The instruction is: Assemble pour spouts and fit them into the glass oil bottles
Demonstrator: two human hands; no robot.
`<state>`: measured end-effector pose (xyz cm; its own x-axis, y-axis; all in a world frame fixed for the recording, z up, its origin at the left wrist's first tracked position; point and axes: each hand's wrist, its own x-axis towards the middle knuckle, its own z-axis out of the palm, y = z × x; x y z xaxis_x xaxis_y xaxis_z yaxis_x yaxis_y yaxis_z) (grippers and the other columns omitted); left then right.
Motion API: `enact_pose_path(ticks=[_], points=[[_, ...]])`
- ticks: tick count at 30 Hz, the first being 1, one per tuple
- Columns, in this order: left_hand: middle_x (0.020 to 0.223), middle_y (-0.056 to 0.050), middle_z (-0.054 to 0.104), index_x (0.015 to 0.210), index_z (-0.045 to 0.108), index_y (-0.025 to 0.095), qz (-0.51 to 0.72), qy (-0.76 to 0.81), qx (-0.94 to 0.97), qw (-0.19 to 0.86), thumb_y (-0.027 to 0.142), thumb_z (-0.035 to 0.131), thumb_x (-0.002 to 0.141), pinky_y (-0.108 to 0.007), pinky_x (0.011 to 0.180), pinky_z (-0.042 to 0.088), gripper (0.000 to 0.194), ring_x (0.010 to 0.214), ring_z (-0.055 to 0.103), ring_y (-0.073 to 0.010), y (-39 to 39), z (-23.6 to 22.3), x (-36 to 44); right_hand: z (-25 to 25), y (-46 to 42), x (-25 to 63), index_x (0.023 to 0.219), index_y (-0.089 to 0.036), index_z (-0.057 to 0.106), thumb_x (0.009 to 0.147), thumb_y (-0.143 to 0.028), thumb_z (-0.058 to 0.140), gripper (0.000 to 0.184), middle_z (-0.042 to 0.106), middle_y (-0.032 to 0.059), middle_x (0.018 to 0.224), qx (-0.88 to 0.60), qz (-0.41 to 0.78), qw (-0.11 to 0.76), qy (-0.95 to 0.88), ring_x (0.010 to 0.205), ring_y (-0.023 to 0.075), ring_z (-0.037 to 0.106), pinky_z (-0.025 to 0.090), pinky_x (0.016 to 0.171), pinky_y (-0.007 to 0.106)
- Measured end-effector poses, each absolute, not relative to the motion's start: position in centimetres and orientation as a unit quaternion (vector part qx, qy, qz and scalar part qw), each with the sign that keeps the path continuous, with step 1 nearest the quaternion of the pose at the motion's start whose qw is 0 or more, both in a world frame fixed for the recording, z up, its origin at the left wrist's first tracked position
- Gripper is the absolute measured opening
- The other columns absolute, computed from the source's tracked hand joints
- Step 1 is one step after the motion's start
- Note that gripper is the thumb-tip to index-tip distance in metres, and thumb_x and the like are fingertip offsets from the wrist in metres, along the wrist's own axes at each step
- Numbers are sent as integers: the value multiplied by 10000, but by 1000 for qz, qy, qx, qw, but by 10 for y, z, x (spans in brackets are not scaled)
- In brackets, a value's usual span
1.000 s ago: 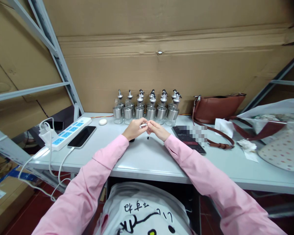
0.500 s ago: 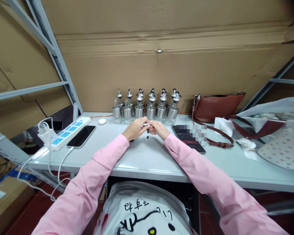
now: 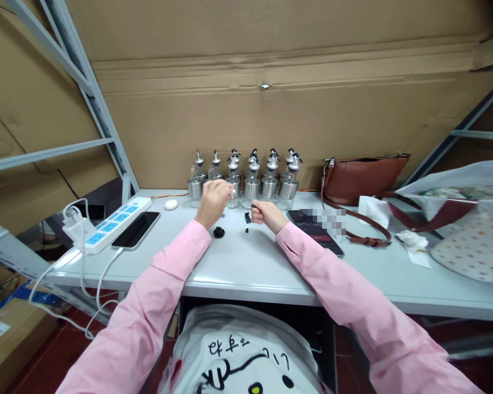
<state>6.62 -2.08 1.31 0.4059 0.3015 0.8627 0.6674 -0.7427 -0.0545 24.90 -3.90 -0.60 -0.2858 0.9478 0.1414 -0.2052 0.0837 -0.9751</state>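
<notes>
My left hand [image 3: 214,201] is raised in front of the bottles, its fingers closed around a small pale piece [image 3: 232,193] that is mostly hidden. Apart from it, my right hand [image 3: 268,214] pinches a small black part [image 3: 253,206] between thumb and fingertip. Between the hands, small black pieces [image 3: 247,218] lie on the table. A round black cap-like part [image 3: 219,232] rests close to my left wrist. Behind both hands stand several glass bottles with steel sleeves [image 3: 251,189], most topped with metal pourer spouts [image 3: 273,158].
On the left of the table [image 3: 246,273] are a white power strip [image 3: 119,223], a phone [image 3: 136,230] and a white round object [image 3: 171,204]. To the right lie a dark tablet-like device [image 3: 312,230], a brown handbag [image 3: 363,178] and crumpled tissues [image 3: 413,241]. Cardboard [image 3: 267,120] stands behind.
My hands were together over a small light-coloured piece and have moved apart. The left went up and left, uncovering the round black part; the right now shows a small black part.
</notes>
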Motion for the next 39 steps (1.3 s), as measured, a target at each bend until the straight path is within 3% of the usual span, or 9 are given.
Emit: enact_pose_path(ticks=[4,8,11,13,18,26,30,33,39], points=[[893,-26,633,846,527,185,-499,-356,-770,177,241,507,875,-313,813,356,66,898,529,-173,-10,12,50,-8,-39,255,606,-142,563,632,-463,672,340,475,-37,502,-396,508,460,-611,444,63,416,354,470,220],[842,-21,610,829,524,179,-459,-362,-794,164,229,519,866,-306,798,359,62,864,524,-173,-6,9,46,-12,-36,256,742,-135,667,684,-217,596,123,589,-2,610,-485,345,401,-696,549,98,488,402,585,237],[849,-29,597,838,528,174,-445,-356,-807,157,228,512,869,-301,795,363,65,868,518,-172,-9,8,50,-13,-35,256,718,-134,699,724,-120,500,200,654,50,760,-524,203,334,-757,682,132,554,417,726,252],[852,-34,589,840,529,172,-440,-352,-812,153,228,503,873,-299,785,365,70,867,513,-173,-11,9,51,-14,-35,257,742,-132,712,738,-102,485,229,668,66,820,-529,162,282,-784,703,134,562,412,737,245],[848,-36,581,843,529,170,-436,-350,-816,144,229,495,876,-295,770,372,75,863,506,-174,-12,9,51,-16,-33,263,828,-111,696,763,-133,499,208,670,54,743,-508,167,208,-819,614,111,530,389,630,220],[823,-35,572,828,523,167,-440,-337,-821,134,216,503,872,-286,755,391,69,849,505,-171,-14,11,54,-6,-37,267,728,-124,656,836,-314,448,302,622,38,652,-501,140,193,-832,597,109,490,351,611,231],[817,-36,571,825,519,166,-440,-333,-823,133,216,498,875,-285,751,400,74,841,502,-170,-15,11,55,11,-40,284,685,-139,625,671,-324,656,188,590,-2,614,-499,184,128,-837,549,88,462,352,565,216],[811,-35,574,822,518,167,-437,-326,-828,131,214,494,876,-282,747,405,75,839,500,-170,-16,11,55,16,-40,297,748,-158,639,511,-227,752,271,595,-37,631,-484,280,18,-829,527,73,475,367,545,204],[820,-38,569,830,519,169,-440,-326,-827,128,223,484,881,-287,754,407,81,848,496,-170,-16,11,54,6,-42,290,680,-174,630,559,-183,687,134,554,-62,500,-504,354,-38,-787,472,81,490,382,499,204]])
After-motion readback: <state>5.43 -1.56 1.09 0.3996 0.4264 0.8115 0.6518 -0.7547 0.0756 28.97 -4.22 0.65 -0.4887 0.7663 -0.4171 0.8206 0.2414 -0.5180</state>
